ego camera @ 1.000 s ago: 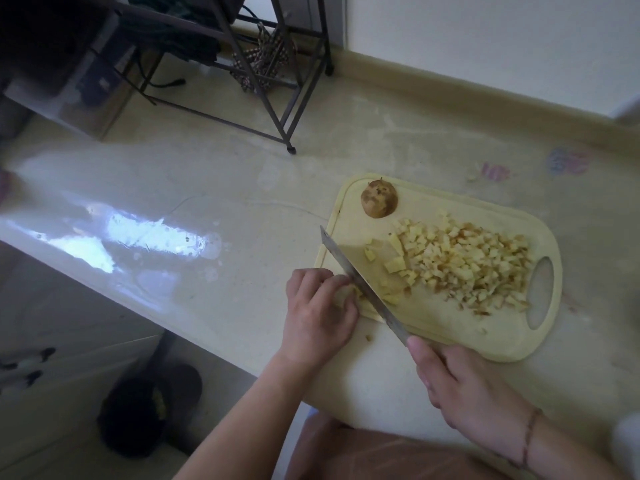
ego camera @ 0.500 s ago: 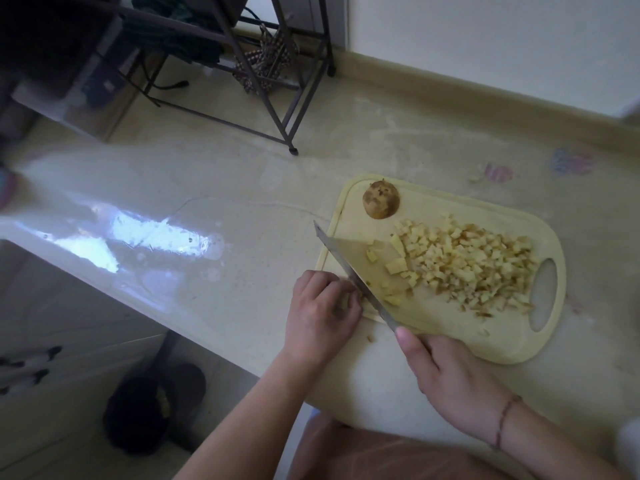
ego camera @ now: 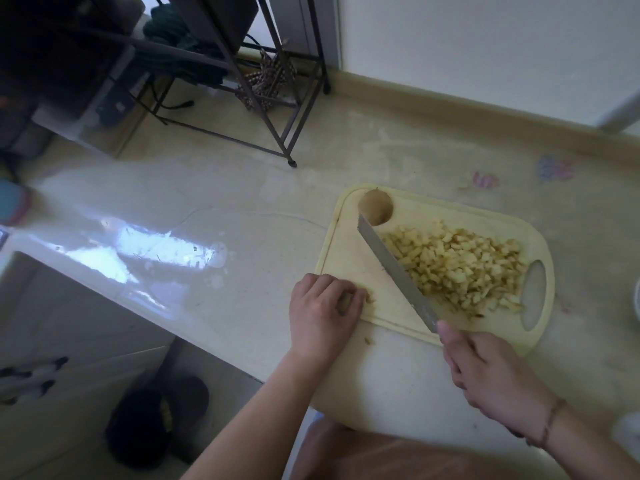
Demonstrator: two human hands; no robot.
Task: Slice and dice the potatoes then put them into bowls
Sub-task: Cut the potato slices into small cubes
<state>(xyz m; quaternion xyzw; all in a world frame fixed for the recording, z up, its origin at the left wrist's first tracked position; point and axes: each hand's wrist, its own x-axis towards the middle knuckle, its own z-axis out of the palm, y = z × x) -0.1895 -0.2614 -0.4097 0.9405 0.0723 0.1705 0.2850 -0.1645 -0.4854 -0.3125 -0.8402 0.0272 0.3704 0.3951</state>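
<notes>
Counter (ego camera: 242, 216) fills the frame, pale and glossy, and my board (ego camera: 349, 258) sits right of centre on it. On the board's right half lies the dice heap (ego camera: 460, 268), a broad loose pile touching the blade's right face. My knife (ego camera: 394, 271) runs diagonally from lower right up to the board's upper-left corner, flat side against the heap, so I judge this is a sweep: I'm herding the dice, not cutting.

My right hand (ego camera: 485, 368), lower right, grips the handle, fingers wrapped round it, forefinger lying toward the blade's heel. I want the edge low on the board and angled away from my other hand, pushing gently so cubes don't spill off the far edge.

My left hand (ego camera: 322, 310), at the board's lower-left edge, has its fingers curled over a small potato piece (ego camera: 346, 301), fingertips tucked. It's well clear of the blade. Good.

The stub (ego camera: 375, 211), a round brown end, sits by the knife tip in the upper-left corner. A few crumbs (ego camera: 367, 340) lie off the board, below. I can't make out a bowl for certain.
</notes>
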